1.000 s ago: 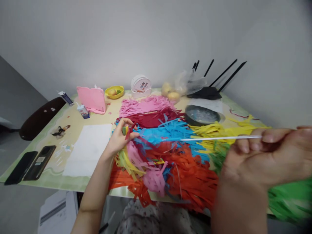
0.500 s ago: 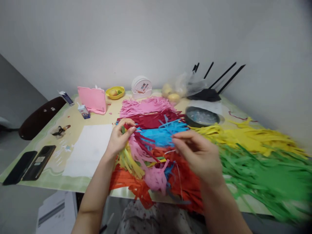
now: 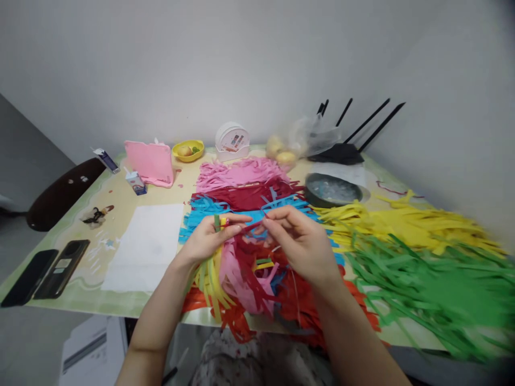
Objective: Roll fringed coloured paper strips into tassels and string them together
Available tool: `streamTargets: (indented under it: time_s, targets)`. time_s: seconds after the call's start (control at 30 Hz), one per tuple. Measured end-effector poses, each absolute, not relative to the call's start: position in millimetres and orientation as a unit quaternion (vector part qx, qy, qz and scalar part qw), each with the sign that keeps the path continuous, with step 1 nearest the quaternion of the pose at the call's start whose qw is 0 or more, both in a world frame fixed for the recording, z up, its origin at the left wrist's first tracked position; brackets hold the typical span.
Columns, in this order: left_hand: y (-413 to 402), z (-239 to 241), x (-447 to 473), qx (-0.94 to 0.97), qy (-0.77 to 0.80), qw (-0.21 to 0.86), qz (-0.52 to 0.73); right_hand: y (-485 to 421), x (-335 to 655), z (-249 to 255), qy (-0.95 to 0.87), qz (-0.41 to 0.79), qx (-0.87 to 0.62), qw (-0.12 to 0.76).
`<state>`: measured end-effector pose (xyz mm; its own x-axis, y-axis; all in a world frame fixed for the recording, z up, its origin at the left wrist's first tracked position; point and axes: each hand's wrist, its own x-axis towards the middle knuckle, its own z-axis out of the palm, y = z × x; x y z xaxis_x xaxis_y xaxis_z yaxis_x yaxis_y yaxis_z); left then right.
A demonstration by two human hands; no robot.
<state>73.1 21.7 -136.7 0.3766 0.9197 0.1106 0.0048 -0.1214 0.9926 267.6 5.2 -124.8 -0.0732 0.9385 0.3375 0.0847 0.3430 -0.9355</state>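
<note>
My left hand [image 3: 209,241] pinches a bunch of coloured paper strips [image 3: 229,271] near its top; yellow, pink and red strips hang down from it toward the table edge. My right hand [image 3: 300,241] is closed in a pinch just to the right of it, fingertips at a thin red strip by the bunch's top. Under both hands lie piles of cut paper strips: pink [image 3: 241,174], dark red [image 3: 249,195], blue [image 3: 201,212], orange-red [image 3: 306,300], yellow [image 3: 406,222] and green [image 3: 434,292].
A white sheet [image 3: 145,246] lies left of the strips, with two phones [image 3: 44,271] at the table's left corner. At the back stand a pink tablet case [image 3: 149,162], a yellow bowl [image 3: 188,151], a white round holder [image 3: 232,142], a dark dish [image 3: 333,190] and a black router [image 3: 341,153].
My right hand came down from the far right, where it drew a thin white stick out, and now pinches at the bunch. My left hand shifted slightly right with the bunch.
</note>
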Motion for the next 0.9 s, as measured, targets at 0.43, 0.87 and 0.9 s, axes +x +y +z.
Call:
streamTargets:
  time_s: [0.43,0.87,0.9]
  targets:
    - [33.2,-148.1,72.0,0.598,0.359,0.584,0.417,2.5,268.9,-133.2,-0.638,0.513,-0.308,0.484]
    - [51.3,-146.6,45.2,0.583,0.401,0.561,0.430,18.0,307.6,-128.7,-0.443,0.274,-0.403,0.752]
    - [53.2,-147.5,44.8,0.584,0.405,0.558,0.428,17.7,308.3,-128.4,-0.448,0.264,-0.410,0.750]
